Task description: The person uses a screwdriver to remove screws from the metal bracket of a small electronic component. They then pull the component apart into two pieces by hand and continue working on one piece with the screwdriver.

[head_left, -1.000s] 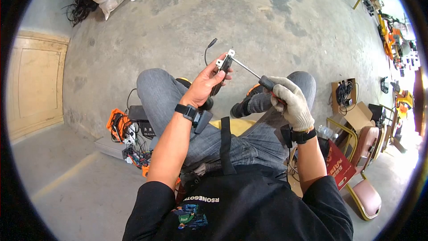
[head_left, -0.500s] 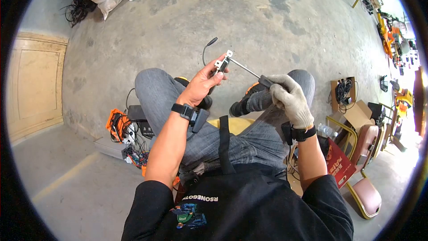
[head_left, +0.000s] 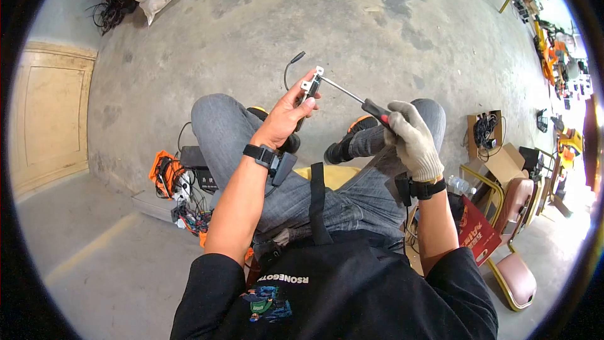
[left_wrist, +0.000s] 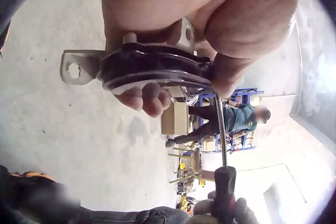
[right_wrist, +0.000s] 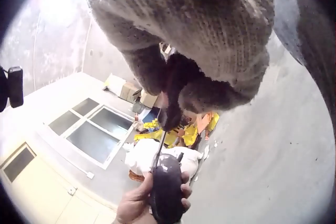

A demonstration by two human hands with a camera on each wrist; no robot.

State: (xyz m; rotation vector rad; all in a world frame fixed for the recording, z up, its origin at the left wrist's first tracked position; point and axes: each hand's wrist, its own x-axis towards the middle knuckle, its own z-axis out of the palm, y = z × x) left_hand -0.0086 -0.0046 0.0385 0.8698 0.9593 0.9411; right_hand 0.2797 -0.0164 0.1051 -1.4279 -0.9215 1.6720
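Note:
My bare left hand (head_left: 284, 116) grips a rounded black device (left_wrist: 152, 69) with metal mounting tabs (left_wrist: 79, 68), thumb on one side and fingers on the other. A short black cable with a plug (head_left: 297, 57) sticks out beyond the fingers. In my right hand (head_left: 410, 138), covered by a knitted glove, is the black-and-red handle of a screwdriver (head_left: 376, 111). Its metal shaft slants up to the left, and the tip meets the device's edge beside the left thumb. In the right wrist view, gloved fingertips pinch the handle above the device (right_wrist: 168, 190).
Both hands are above the crossed legs (head_left: 226, 145) of the seated person. Tangled wires (head_left: 189, 214) and an orange item lie at the left. Boxes (head_left: 505, 162) and chairs (head_left: 519, 204) stand at the right. Another person (left_wrist: 236, 119) appears in the left wrist view's background.
The device and left hand have shifted slightly left and up. The right fingers have changed their hold, now showing more of the handle and its red part; the screwdriver tip stays at the device.

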